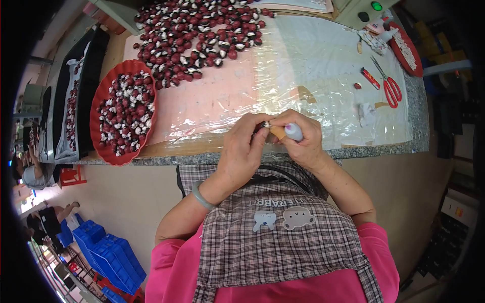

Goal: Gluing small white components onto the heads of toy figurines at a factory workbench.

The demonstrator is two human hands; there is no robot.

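1. Fingers of the left hand (236,145) pinch a small dark-and-white piece (265,124) above the table's (194,158) near edge.
2. Right hand (309,143) has its fingers clamped on a pale bottle (294,133), just beside it.
3. Red dish (119,160) stands left.

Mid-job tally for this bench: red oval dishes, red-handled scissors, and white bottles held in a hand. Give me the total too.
Red oval dishes: 2
Red-handled scissors: 1
White bottle, held in the right hand: 1
Total: 4

Small dark-and-white piece (264,124) pinched in left fingers (259,137); pale bottle (294,133), purple at end, in right hand (308,135).
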